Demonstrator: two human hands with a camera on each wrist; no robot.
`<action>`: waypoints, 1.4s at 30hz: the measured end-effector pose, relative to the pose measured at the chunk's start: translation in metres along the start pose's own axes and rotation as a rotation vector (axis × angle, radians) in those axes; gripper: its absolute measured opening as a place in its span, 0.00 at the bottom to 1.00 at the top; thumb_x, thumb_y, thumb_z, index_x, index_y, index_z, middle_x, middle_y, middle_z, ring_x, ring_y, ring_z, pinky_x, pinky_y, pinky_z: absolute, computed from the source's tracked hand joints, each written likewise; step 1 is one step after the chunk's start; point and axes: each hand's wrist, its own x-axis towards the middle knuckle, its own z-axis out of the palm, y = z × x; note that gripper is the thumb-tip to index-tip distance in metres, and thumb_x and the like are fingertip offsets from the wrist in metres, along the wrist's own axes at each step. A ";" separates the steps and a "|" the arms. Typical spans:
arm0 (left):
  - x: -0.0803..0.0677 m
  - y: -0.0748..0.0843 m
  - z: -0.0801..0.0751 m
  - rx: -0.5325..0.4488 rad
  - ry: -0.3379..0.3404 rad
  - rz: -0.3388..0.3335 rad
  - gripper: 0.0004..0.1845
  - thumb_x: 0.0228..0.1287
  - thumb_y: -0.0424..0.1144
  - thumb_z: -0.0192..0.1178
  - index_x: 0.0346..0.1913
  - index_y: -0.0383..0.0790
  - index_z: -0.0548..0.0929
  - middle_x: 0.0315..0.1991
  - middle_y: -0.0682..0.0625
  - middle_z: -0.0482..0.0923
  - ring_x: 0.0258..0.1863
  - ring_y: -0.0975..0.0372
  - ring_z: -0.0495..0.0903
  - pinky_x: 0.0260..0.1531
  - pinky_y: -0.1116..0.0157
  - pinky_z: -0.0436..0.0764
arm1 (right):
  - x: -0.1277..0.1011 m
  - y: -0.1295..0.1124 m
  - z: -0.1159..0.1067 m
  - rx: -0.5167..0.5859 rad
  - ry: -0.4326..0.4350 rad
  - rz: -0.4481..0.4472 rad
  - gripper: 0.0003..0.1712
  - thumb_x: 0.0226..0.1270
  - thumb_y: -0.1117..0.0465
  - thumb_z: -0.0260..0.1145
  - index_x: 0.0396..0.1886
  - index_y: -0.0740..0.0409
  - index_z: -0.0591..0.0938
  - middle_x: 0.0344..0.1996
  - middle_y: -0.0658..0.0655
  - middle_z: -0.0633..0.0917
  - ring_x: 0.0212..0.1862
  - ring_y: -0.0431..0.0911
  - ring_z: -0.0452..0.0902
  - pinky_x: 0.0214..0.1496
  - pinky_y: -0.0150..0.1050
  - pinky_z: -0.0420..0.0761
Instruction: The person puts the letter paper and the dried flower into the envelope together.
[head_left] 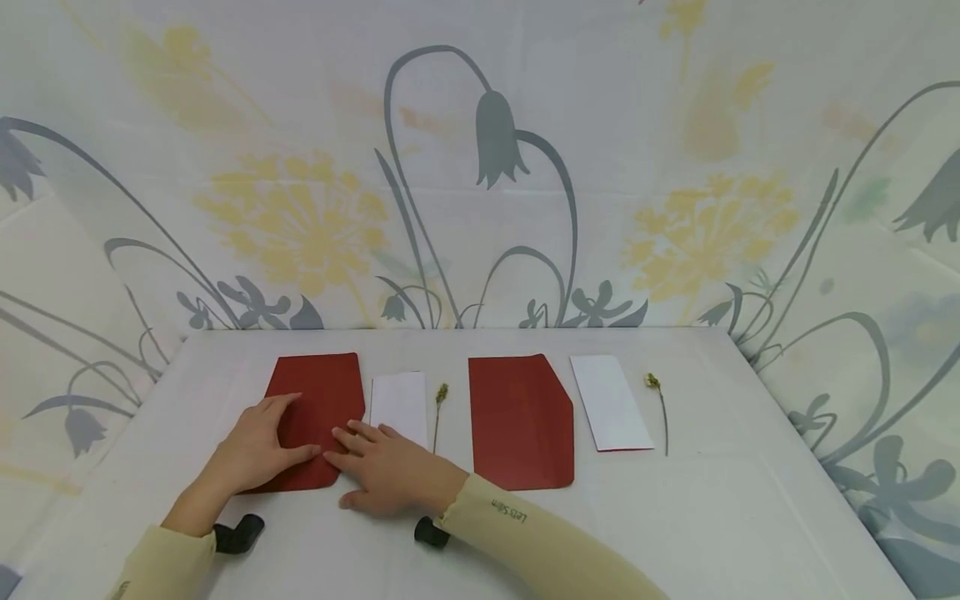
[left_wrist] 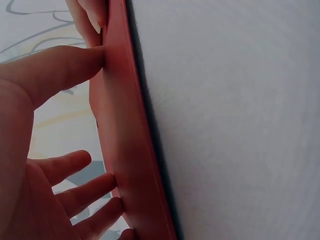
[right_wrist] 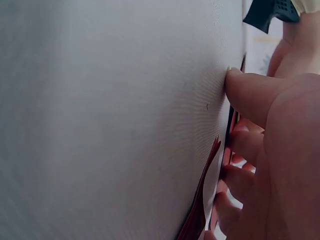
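A red envelope [head_left: 322, 379] lies flat on the white table at the left. My left hand [head_left: 255, 446] rests on it, fingertips and thumb touching its surface with nothing gripped. In the left wrist view the thumb and fingers of that hand [left_wrist: 55, 145] touch the red paper [left_wrist: 125, 130]. My right hand [head_left: 393, 471] lies palm down, fingers spread, its fingertips at the envelope's lower right edge. It partly covers a white card [head_left: 399, 400] beside the envelope. Seen from the right wrist, the right thumb [right_wrist: 250, 92] touches the white cloth.
A small dried flower [head_left: 441, 393] lies right of the first card. Further right are a second red envelope [head_left: 517, 425] with its pointed flap to the right, a white card with a red underside [head_left: 611, 404] and another dried flower [head_left: 652, 382]. A patterned cloth [head_left: 480, 167] hangs behind.
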 end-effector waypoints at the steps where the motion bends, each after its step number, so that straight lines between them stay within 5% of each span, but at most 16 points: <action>1: 0.000 0.001 0.000 0.004 0.001 0.001 0.48 0.53 0.54 0.73 0.68 0.27 0.64 0.63 0.26 0.65 0.59 0.31 0.64 0.51 0.32 0.71 | 0.000 0.000 0.000 -0.001 -0.007 0.004 0.38 0.73 0.32 0.50 0.78 0.33 0.55 0.79 0.42 0.47 0.79 0.41 0.36 0.76 0.40 0.50; 28: -0.002 0.000 0.001 0.076 0.039 0.055 0.39 0.56 0.50 0.71 0.66 0.32 0.70 0.63 0.29 0.65 0.60 0.34 0.65 0.46 0.32 0.75 | 0.002 -0.002 -0.001 -0.039 -0.080 0.028 0.39 0.72 0.30 0.47 0.79 0.30 0.52 0.79 0.40 0.43 0.79 0.39 0.31 0.77 0.40 0.48; 38: 0.003 0.004 -0.002 0.058 0.053 0.189 0.28 0.55 0.39 0.68 0.60 0.40 0.78 0.68 0.33 0.63 0.66 0.33 0.58 0.51 0.30 0.70 | 0.002 -0.002 -0.004 -0.044 -0.101 0.031 0.39 0.73 0.30 0.46 0.79 0.29 0.50 0.79 0.40 0.41 0.78 0.39 0.30 0.77 0.40 0.46; 42: 0.004 0.007 -0.003 0.072 0.046 0.193 0.20 0.54 0.37 0.67 0.53 0.44 0.83 0.68 0.33 0.63 0.66 0.31 0.57 0.49 0.29 0.71 | 0.002 -0.002 -0.004 -0.040 -0.104 0.034 0.39 0.73 0.30 0.46 0.79 0.29 0.50 0.79 0.40 0.41 0.78 0.39 0.30 0.77 0.40 0.46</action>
